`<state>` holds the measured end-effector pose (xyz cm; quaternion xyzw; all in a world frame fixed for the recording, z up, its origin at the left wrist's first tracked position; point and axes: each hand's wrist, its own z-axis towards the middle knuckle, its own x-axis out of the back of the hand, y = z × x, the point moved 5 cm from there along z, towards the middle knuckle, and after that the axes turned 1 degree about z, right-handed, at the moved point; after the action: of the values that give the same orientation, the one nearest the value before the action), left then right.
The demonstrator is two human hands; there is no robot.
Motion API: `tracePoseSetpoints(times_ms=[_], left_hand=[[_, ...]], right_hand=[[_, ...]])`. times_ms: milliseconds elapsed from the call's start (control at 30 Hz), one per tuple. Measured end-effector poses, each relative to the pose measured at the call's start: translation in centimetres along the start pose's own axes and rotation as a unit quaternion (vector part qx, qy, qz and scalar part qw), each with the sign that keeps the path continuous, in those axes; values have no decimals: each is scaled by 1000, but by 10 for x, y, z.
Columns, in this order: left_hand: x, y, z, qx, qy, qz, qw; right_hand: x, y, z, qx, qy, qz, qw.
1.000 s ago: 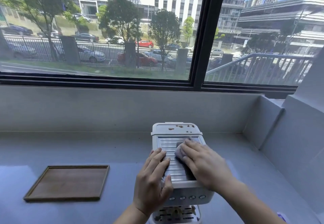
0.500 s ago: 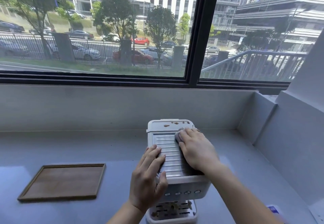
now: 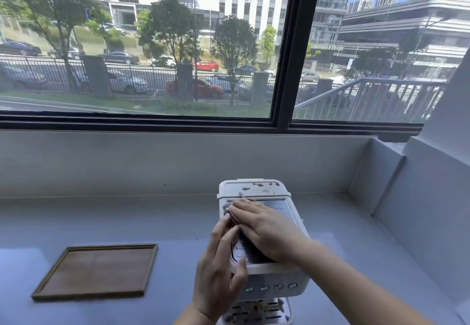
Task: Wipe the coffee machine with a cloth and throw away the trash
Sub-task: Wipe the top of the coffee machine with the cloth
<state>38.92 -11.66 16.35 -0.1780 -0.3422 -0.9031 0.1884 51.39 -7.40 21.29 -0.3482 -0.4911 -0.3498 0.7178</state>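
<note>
A white coffee machine (image 3: 276, 280) stands on the grey counter, seen from above, with a ribbed top and a row of buttons on its front. Brown crumbs (image 3: 259, 186) lie on its rear lid. My right hand (image 3: 264, 230) lies flat on the ribbed top, pressing a pale cloth (image 3: 227, 208) of which only a small edge shows at the fingertips. My left hand (image 3: 220, 271) holds the machine's left side, fingers on the top edge. More bits of debris sit on the drip tray (image 3: 256, 310) below.
A brown wooden tray (image 3: 96, 271) lies on the counter (image 3: 127, 218) to the left of the machine. A low grey wall runs behind, under a large window. A stepped wall (image 3: 419, 210) closes in the right side.
My right hand has slid the cloth from the top's right rear corner leftward across the ribbed surface. My left hand has kept its hold on the machine's left side.
</note>
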Motion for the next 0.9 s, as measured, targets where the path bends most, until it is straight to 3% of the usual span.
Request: tracePoseSetpoints(times_ms=[167,300,400,500,667,733,833,900], left_hand=[[-4,-2,0,-3,13,29,999],[-3,-5,-3,-35,20,34,999],[-5,-6,-1,-34,13,40,999],[-4,-3,1,-45,0,63,997],[-3,-4,2,-78,-33,87,993],[-4,-5,4,-62,-25,74,995],[-6,-5,-1,-15,-10,40,999],[-5,-5,-3,-3,-5,28,1000]], right_hand=[[9,30,6,-87,28,-22,996],[-5,5,-23,-21,21,-31,999],[18,51,-44,-138,83,-15,987],[29,77,-42,-250,80,32,964],[21,10,-84,-105,103,-53,988],[26,17,-84,-103,104,-33,989],[32,50,-63,-217,66,103,968],[32,57,-53,-274,51,116,953]])
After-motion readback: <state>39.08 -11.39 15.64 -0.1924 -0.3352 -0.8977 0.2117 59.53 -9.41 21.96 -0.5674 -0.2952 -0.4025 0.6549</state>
